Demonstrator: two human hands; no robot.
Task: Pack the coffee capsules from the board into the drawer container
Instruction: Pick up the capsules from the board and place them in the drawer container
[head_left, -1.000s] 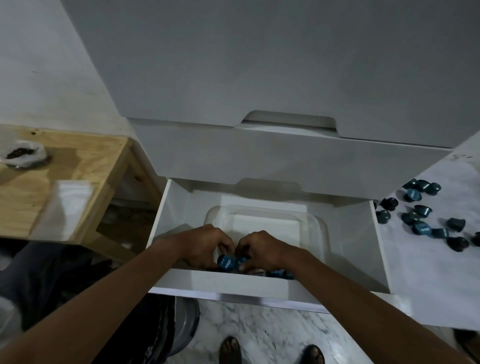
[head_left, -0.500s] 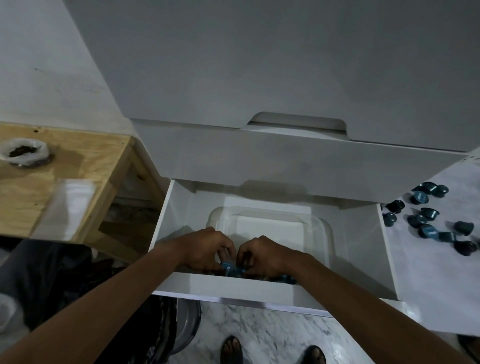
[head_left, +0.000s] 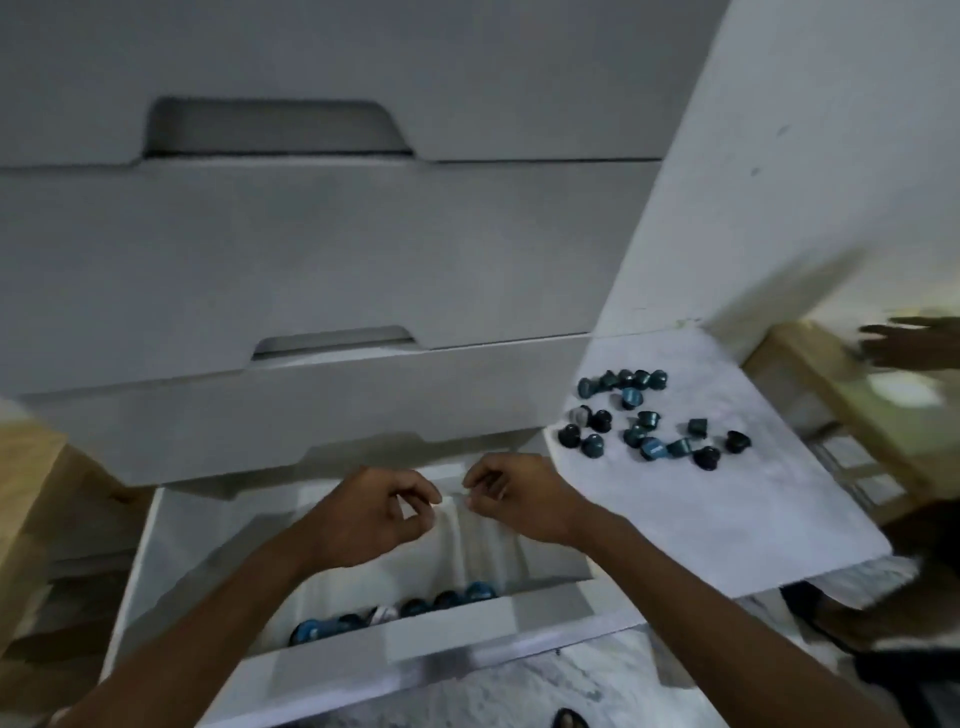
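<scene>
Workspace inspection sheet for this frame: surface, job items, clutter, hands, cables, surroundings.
Surface: white board, right of the open drawer.
Job's things: loose capsules on the board; a row of capsules in the clear container inside the drawer.
Clutter: nothing seen.
Grippers: left hand and right hand above the container, fingers curled, nothing seen in them.
Cables: nothing seen.
Surroundings: closed drawers above; wooden table left; another person's hand far right.

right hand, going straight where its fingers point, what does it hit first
Probably the left hand: the right hand points left across a narrow gap above the drawer, though depth is unclear.
</scene>
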